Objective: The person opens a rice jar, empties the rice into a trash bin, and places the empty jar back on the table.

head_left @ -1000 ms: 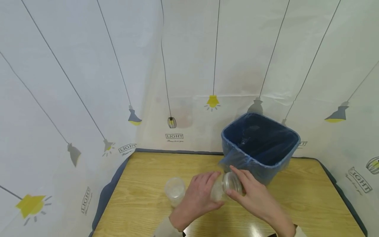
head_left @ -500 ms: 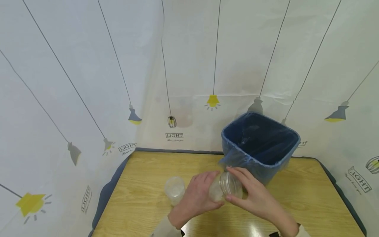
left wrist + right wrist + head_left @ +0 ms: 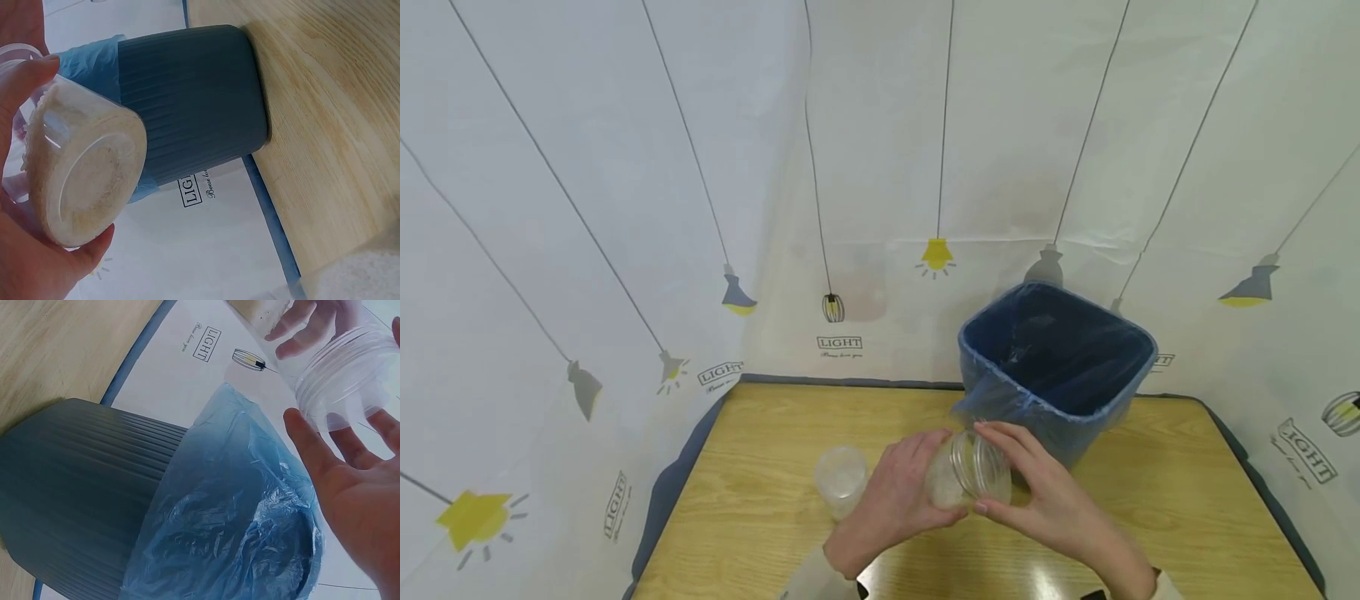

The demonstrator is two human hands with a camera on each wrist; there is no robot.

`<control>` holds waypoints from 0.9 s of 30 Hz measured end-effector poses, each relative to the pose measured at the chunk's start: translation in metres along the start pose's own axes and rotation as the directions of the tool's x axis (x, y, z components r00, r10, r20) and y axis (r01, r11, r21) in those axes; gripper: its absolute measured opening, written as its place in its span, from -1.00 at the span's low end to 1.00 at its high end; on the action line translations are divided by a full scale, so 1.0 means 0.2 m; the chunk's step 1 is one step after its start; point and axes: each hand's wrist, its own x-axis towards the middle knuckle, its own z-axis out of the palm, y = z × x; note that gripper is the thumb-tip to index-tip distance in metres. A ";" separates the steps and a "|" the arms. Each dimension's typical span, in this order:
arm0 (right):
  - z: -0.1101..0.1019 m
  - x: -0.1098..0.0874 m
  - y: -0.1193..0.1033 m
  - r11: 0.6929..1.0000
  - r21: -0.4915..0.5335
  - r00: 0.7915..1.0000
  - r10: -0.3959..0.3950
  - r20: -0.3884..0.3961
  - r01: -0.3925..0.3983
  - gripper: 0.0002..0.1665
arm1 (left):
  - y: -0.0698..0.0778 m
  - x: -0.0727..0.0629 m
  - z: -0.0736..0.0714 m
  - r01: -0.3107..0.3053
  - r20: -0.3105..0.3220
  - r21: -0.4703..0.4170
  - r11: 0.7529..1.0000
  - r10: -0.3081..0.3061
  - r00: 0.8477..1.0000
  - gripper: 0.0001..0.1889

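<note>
My left hand [image 3: 891, 492] grips a clear plastic jar [image 3: 94, 175] with a layer of pale grainy stuff inside. The jar is tilted, its mouth toward my right hand [image 3: 1048, 492]. Fingers and thumb of that hand hold a clear threaded plastic piece [image 3: 340, 369] by its sides, right at the jar's mouth; I cannot tell whether it is a lid or a second jar. Left of both hands, another clear container [image 3: 841, 475] with whitish contents stands on the table, partly covered by my left wrist.
A dark blue bin [image 3: 194, 100] lined with a blue bag [image 3: 219, 512] stands just beyond my hands, to the right. The wood-grain table [image 3: 775, 425] ends at a white sheet [image 3: 880, 167] printed with hanging lamps, which surrounds it.
Between my hands, the clear threaded piece has turned slightly, and a gap between two rings shows more now. Both hands stay in nearly the same place; bin and container have not moved.
</note>
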 end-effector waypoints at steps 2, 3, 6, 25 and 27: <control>0.00 0.00 0.00 1.000 0.003 1.000 -0.005 -0.009 0.005 0.03 | 0.00 0.00 0.00 0.006 -0.001 -0.011 1.000 -0.006 1.000 0.05; 0.00 0.00 0.00 1.000 0.010 1.000 -0.005 -0.014 0.006 0.03 | 0.00 0.00 0.00 0.010 -0.004 -0.017 1.000 -0.010 1.000 0.05; -0.01 0.00 0.00 0.998 0.066 0.999 -0.006 -0.037 0.008 0.05 | 0.00 0.00 0.00 0.016 -0.019 -0.036 0.999 -0.016 1.000 0.06; -0.25 -0.27 0.15 0.929 0.356 0.962 0.185 -0.202 -0.104 -0.47 | -0.04 -0.01 0.00 0.061 -0.100 -0.166 0.984 -0.078 0.992 0.03; -0.27 -0.32 0.18 0.929 0.345 0.950 0.218 -0.226 -0.131 -0.47 | -0.05 -0.02 0.00 0.069 -0.100 -0.173 0.982 -0.087 0.991 0.03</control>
